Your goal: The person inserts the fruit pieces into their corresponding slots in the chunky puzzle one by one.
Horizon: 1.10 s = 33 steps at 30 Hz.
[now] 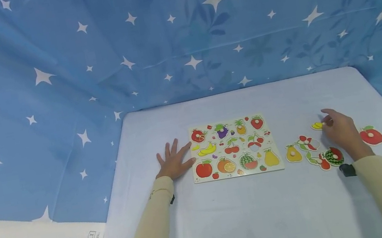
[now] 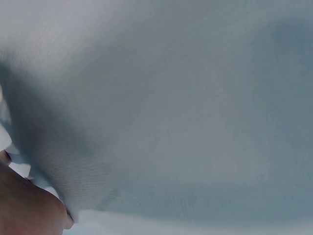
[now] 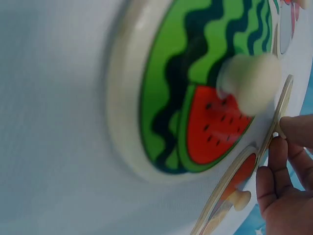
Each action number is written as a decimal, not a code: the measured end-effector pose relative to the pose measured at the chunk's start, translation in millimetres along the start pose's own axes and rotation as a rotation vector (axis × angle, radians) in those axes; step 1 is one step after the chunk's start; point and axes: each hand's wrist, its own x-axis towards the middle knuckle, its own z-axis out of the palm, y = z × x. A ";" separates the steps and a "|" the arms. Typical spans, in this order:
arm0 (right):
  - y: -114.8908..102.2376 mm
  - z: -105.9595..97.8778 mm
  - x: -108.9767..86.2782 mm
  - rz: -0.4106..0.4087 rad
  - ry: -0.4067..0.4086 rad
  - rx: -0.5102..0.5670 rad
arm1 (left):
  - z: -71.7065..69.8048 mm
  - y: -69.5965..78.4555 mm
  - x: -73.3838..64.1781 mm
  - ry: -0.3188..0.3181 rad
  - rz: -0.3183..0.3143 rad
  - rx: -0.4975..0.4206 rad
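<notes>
My left hand (image 1: 174, 160) lies on the table with fingers spread, fingertips at the left edge of a fruit puzzle board (image 1: 239, 176); only part of this hand (image 2: 32, 208) shows in the left wrist view. My right hand (image 1: 340, 129) pinches the knob of a yellow banana puzzle piece (image 1: 317, 126), which the right wrist view shows nearly edge-on (image 3: 280, 110). Close to that hand are a watermelon piece (image 3: 166, 105), a red fruit piece with green leaves (image 1: 321, 161), a red-and-white fruit piece (image 1: 301, 140) and a pear piece (image 1: 290, 158).
A red apple piece (image 1: 376, 137) lies right of my right forearm. Knobbed pieces, among them grapes (image 1: 224, 133) and a pineapple (image 1: 241, 131), sit along the board's top row. A blue star-patterned curtain (image 1: 162, 35) rises behind the white table (image 1: 253, 218).
</notes>
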 end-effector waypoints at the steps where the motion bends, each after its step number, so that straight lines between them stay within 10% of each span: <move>1: -0.4 0.4 0.3 0.004 0.003 -0.002 | -0.2 0.2 -0.4 -0.001 -0.002 0.004; 17: -12.5 6.8 1.1 0.041 0.021 -0.005 | 4.6 -7.6 2.3 0.016 0.013 -0.009; 33: -59.9 32.7 6.0 -0.109 0.048 0.051 | -0.3 -4.6 -1.8 0.027 0.029 -0.013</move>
